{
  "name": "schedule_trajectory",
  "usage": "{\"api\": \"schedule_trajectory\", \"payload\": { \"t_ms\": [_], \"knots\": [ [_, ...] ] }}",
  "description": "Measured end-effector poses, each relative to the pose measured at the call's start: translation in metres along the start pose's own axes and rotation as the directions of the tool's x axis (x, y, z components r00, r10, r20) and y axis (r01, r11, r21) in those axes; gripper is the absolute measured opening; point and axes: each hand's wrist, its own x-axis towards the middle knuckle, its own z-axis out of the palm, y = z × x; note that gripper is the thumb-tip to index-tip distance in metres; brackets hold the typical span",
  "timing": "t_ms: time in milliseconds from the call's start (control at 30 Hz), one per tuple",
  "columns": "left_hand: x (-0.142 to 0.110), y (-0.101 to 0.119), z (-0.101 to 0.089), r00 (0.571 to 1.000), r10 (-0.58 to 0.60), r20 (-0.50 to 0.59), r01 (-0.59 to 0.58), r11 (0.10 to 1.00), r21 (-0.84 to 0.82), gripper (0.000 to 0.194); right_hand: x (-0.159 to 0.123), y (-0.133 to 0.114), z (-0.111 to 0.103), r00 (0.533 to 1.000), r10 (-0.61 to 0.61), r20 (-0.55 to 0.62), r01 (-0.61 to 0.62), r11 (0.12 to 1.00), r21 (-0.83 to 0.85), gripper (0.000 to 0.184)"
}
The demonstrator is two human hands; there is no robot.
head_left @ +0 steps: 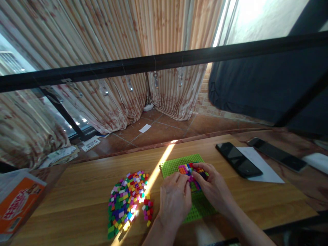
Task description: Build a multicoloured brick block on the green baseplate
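Observation:
A green studded baseplate [200, 207] lies on the wooden table. On it sits a patch of small multicoloured building bricks [183, 169], partly covered by my fingers. My left hand [175, 195] rests at the patch's near left side, its fingers curled in and their tips at the bricks; anything pinched there is too small to make out. From the right, my right hand [214, 184] has its thumb and fingers closed about the patch's right part. A heap of loose coloured bricks [125, 196] spreads to the left of the baseplate.
A black phone [238, 160] lies on white paper [269, 169] at the right, with another dark phone [278, 154] beyond. An orange and white package [19, 201] is at the far left. A dark rail [164, 63] crosses in front of the curtains. Sunlight streaks the table [77, 191].

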Motion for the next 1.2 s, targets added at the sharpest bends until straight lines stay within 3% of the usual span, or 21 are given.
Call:
{"api": "schedule_trajectory", "payload": {
  "t_ms": [367, 533, 867, 1200],
  "knots": [
    [-0.0006, 0.0044, 0.0041, 0.997, -0.057, -0.048, 0.059, 0.997, 0.057, 0.010, -0.0005, -0.0031, -0.0008, 1.000, -0.001, -0.002, 0.001, 1.000, -0.012, 0.029],
    [-0.0009, 0.0031, 0.0053, 0.995, -0.083, -0.047, 0.081, 0.996, -0.035, 0.011, -0.0003, -0.0046, -0.0007, 0.999, -0.020, -0.026, 0.020, 1.000, 0.003, 0.027],
    [0.0055, 0.0010, 0.0019, 0.971, -0.240, -0.002, 0.235, 0.955, -0.183, 0.009, -0.0013, -0.0038, -0.0014, 1.000, -0.023, -0.012, 0.023, 1.000, -0.009, 0.027],
    [0.0002, 0.0042, 0.0043, 0.981, -0.190, -0.032, 0.187, 0.979, -0.078, 0.014, -0.0012, -0.0018, -0.0004, 1.000, -0.012, -0.016, 0.012, 1.000, -0.016, 0.029]
  ]
}}
